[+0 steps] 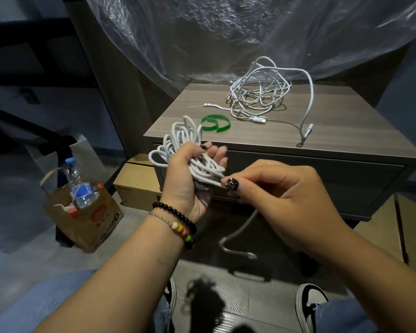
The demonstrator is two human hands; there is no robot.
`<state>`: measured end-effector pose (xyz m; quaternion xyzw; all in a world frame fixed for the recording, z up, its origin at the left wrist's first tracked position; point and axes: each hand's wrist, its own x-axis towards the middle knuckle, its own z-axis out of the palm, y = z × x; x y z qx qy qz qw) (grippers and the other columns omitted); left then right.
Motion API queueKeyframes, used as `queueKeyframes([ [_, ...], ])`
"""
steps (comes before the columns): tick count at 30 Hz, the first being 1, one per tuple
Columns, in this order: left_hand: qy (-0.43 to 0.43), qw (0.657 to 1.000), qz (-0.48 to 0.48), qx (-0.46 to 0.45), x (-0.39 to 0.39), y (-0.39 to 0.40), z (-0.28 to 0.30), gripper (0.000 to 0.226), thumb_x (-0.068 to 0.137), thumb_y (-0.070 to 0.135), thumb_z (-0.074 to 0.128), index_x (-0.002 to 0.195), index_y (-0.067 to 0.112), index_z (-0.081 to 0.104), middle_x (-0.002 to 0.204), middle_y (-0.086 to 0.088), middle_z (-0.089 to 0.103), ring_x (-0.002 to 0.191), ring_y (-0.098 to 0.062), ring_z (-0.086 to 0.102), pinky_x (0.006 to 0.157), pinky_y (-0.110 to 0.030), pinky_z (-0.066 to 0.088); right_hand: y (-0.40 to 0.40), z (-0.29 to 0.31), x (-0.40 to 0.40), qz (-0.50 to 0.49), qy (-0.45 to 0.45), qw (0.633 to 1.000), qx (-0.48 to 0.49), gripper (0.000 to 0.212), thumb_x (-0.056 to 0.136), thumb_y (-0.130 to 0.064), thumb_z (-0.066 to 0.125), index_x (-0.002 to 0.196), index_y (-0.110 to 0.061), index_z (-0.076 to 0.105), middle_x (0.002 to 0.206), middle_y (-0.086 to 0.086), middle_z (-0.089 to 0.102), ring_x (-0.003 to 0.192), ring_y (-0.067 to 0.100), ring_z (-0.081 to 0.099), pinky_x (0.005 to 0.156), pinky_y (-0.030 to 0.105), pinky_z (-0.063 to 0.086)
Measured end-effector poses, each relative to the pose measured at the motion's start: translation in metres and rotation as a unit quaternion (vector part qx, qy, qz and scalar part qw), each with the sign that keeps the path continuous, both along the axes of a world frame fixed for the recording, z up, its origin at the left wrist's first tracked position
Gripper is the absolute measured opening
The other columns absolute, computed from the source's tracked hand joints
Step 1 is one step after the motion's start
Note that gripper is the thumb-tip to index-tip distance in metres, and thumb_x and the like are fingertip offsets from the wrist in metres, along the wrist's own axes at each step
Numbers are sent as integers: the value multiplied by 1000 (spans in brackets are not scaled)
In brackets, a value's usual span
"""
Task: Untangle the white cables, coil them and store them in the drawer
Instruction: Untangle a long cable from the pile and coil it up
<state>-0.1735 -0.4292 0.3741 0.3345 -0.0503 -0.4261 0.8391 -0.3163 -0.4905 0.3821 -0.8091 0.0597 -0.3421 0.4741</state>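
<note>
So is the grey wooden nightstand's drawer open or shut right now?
Shut: the grey drawer front sits flush under the nightstand top, no gap showing.

Two hands were at work, the left hand [190,179] and the right hand [281,200]. One coiled bundle of white cable [185,147] sat in the left one. One tangled heap of white cables [257,92] lay on the one cabinet [322,131]; how many cables were in it I could not tell. There was one green strap [215,126], one thin beaded cord [209,106], one water bottle [78,183], one paper bag [94,217], one cardboard box [137,186], and two shoes [308,306].
</note>
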Motion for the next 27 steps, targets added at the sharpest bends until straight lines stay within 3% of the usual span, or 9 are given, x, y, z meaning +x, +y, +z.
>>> queueKeyframes([
  [4,15,999,-12,-29,3,5,5,29,90,12,44,111,-1,59,76,-7,67,64,-14,69,58,-24,58,0,3,-6,60,70,990,111,12,85,-6,65,92,-10,75,68,5,70,54,11,63,54,21,51],
  [8,-7,999,-15,-34,3,7,6,30,87,14,46,108,0,61,67,-1,63,56,-9,63,53,-22,54,-4,3,-9,105,150,971,151,26,81,-27,58,92,-10,75,54,1,57,50,8,50,49,16,39],
  [11,7,997,-47,-64,8,10,7,30,73,16,50,96,2,63,63,2,58,52,-7,58,50,-20,52,-18,4,-12,94,213,964,128,28,83,-33,56,90,-17,77,57,1,52,55,16,44,50,22,35],
  [13,2,991,-104,-85,9,13,8,27,69,18,52,89,4,63,64,2,56,53,-8,58,51,-20,52,-28,4,-15,79,238,960,122,23,89,-28,57,89,-18,78,59,3,51,56,13,43,50,18,36],
  [16,-15,981,-160,-106,4,15,6,22,59,16,59,79,6,60,66,-3,58,64,-16,68,63,-29,59,-39,6,-18,55,272,954,108,19,89,-24,61,87,-19,80,62,6,52,57,8,43,51,15,35],
  [19,-56,967,-234,-81,0,18,6,25,51,12,69,73,4,62,96,-20,65,100,-27,69,94,-47,50,-48,7,-21,18,275,955,108,16,78,-28,71,83,-15,80,71,21,66,64,10,49,62,24,39],
  [22,-133,941,-311,8,-10,21,4,22,55,11,66,76,5,67,135,-23,53,129,-31,50,108,-56,35,-55,7,-23,-32,273,960,50,2,71,-24,79,72,-22,79,69,6,73,63,5,57,66,29,46],
  [25,-147,923,-345,89,-16,20,-6,41,60,4,54,99,4,69,131,-17,59,120,-33,57,101,-59,40,-57,5,-23,-78,263,961,-45,7,68,-25,82,64,-28,76,62,-5,71,58,0,59,63,28,48],
  [27,-152,911,-372,91,-20,20,-9,43,61,1,56,101,3,70,120,-17,65,109,-35,63,97,-59,44,-56,3,-23,-102,254,957,-92,10,69,-25,81,63,-29,75,61,-9,70,57,-1,60,60,22,47],
])
